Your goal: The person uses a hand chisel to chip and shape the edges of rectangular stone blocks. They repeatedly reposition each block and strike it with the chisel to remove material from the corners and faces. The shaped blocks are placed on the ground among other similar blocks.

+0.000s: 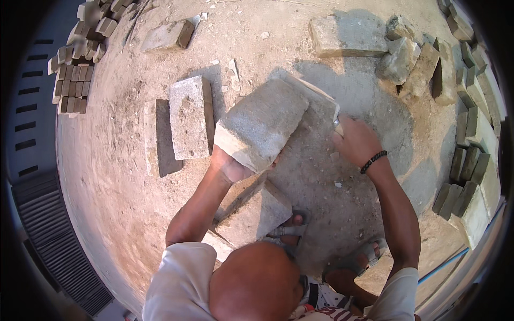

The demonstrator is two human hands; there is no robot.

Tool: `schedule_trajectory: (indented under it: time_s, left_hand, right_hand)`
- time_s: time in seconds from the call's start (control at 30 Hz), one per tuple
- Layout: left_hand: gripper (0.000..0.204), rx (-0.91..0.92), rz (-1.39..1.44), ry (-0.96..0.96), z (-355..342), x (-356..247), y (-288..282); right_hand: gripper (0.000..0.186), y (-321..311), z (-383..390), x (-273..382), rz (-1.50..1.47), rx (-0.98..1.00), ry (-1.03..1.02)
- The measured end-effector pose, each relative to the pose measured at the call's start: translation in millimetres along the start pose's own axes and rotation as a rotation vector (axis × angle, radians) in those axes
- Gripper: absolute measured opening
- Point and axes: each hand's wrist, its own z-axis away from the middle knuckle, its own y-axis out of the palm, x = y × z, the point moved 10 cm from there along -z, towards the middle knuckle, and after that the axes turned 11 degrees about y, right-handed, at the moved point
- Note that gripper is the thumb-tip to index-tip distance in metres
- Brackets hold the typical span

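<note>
My left hand (231, 166) grips a large grey block (265, 120) from below at its near end, and the block is tilted above the ground. Part of the fingers is hidden under it. My right hand (357, 140), with a dark beaded bracelet at the wrist, is closed around the handle of a trowel (315, 90). The trowel's blade shows nearly edge-on, close to the block's far right side; I cannot tell whether they touch. Below the held block, another block (254, 216) lies on the ground near my sandalled feet.
Two blocks (191, 117) stand side by side on the left, and a single block (167, 36) lies farther off. Several more (350, 35) lie at the far right. Stacked blocks (479, 134) line the right edge; a brick pile (75, 85) and slatted grating (53, 235) are at left.
</note>
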Motion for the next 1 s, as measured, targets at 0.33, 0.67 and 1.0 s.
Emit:
schedule_trajectory:
  time_s: [0.33,0.67,1.0]
  left_hand:
    - [0.069,-0.142,-0.102,0.066,-8,-1,25]
    - [0.072,0.056,0.159,0.299,-45,12,83]
    - [0.071,-0.149,0.115,0.349,-60,20,103]
  right_hand:
    - [0.036,-3,9,-32,0.040,0.075,0.075]
    - [0.030,-58,111,24,-0.300,-0.229,-0.025]
    - [0.025,-92,37,-29,0.107,-0.361,0.139]
